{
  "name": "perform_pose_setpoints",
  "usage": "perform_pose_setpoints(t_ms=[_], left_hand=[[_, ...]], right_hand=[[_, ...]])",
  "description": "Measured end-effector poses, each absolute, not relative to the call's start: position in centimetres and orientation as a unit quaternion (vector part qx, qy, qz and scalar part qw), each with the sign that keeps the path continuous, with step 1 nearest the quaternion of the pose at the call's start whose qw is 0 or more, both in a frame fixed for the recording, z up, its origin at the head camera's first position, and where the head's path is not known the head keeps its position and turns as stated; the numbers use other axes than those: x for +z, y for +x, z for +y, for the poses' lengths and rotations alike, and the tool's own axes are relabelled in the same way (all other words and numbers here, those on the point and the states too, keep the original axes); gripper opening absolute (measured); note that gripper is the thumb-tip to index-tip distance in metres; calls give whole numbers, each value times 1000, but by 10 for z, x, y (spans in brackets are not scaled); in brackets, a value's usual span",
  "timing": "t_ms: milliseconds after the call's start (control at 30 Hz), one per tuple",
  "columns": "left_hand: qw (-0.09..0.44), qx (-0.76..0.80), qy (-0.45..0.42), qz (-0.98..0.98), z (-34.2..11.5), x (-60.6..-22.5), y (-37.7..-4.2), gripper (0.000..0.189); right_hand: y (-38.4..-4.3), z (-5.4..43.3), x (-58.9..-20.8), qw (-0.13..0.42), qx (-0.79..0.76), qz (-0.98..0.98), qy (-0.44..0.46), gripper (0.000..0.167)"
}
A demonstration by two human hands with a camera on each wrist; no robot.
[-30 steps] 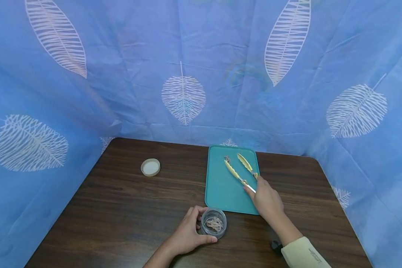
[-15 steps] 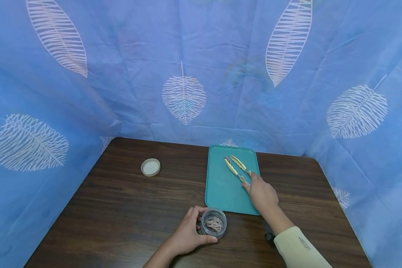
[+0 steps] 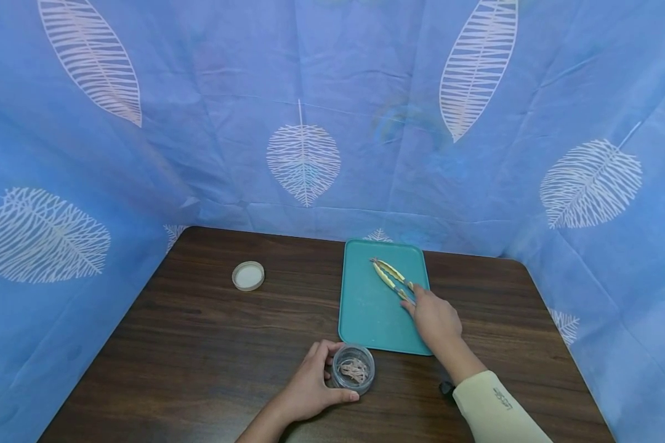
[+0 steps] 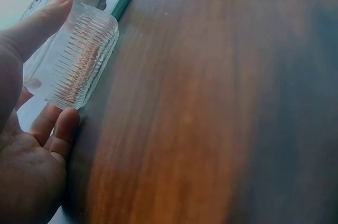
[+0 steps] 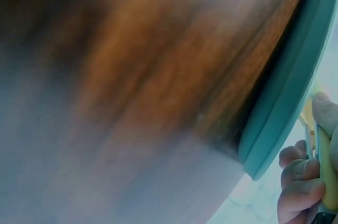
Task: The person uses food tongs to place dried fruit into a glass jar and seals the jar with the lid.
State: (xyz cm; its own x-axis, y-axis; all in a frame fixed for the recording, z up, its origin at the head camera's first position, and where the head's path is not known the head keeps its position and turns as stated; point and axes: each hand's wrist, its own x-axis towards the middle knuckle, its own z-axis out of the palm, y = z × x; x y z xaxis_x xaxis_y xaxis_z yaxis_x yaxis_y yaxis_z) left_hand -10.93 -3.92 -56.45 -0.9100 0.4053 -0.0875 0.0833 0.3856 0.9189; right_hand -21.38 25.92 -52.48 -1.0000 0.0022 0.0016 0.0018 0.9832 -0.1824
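One right hand [image 3: 436,317] grips one pair of yellow-and-silver tongs [image 3: 386,281] over one rectangular teal tray [image 3: 374,323]; one left hand [image 3: 310,386] holds one clear round jar [image 4: 87,49].

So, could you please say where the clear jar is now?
In the head view, the clear jar is at lower centre, gripped by the left hand, just below the near left corner of the teal tray.
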Motion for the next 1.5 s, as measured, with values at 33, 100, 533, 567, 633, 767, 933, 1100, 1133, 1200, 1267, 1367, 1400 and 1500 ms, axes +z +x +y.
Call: perform_pose_setpoints(t_ms=[33,100,533,567,633,767,933,1100,1133,1200,1267,1367,1400,1500], left_hand=[[150,533,150,819,-39,-564,-109,83],[148,532,152,820,-39,-565,-109,83],[142,526,153,824,-40,-565,-109,84],[142,526,153,824,-40,-565,-108,84],[142,526,153,825,-40,-565,-108,85],[143,524,152,826,-40,-564,-108,85],[143,521,153,828,-39,-564,-108,84],[139,518,156,829,-39,-564,-108,84],[138,518,157,829,-40,-564,-108,84],[135,518,160,829,-40,-564,-108,84],[132,518,162,830,-40,-564,-108,84],[130,518,162,830,-40,-564,-107,84],[130,518,161,830,-40,-564,-107,84],[129,519,160,830,-40,-565,-107,84]], right_hand=[[-213,260,-524,0,90,-996,-2,65],[-212,261,-523,-3,91,-996,-6,66],[-201,270,-519,5,101,-995,-21,65],[-200,270,-519,5,103,-994,-23,66],[-199,272,-519,7,106,-994,-23,66],[-197,275,-519,17,116,-993,-22,67],[-191,280,-519,30,136,-990,-20,68],[-185,284,-516,21,168,-985,-21,70],[-184,285,-515,15,177,-984,-23,70],[-182,287,-514,3,198,-980,-23,72],[-180,289,-515,-12,218,-976,-23,71],[-179,293,-515,-38,256,-966,-22,71],[-178,294,-515,-46,267,-962,-21,71],[-176,297,-516,-79,318,-944,-27,71]])
